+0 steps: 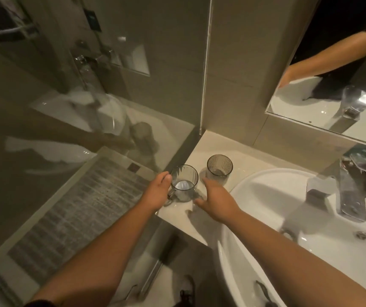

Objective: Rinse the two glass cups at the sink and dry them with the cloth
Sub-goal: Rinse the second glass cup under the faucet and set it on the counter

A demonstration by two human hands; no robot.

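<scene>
Two smoky glass cups stand on the pale counter (202,149) left of the sink. The nearer cup (184,183) has a handle on its left side. My left hand (158,191) touches that handle side, fingers curled at the rim and handle. My right hand (216,196) reaches in with fingers spread, just right of the nearer cup and below the ribbed farther cup (219,168). It holds nothing. No cloth shows in this view.
A white basin (266,187) lies to the right with a chrome tap (352,196) and a drain (361,235). A glass shower screen (89,129) rises at the counter's left edge. A mirror (332,85) hangs on the wall behind.
</scene>
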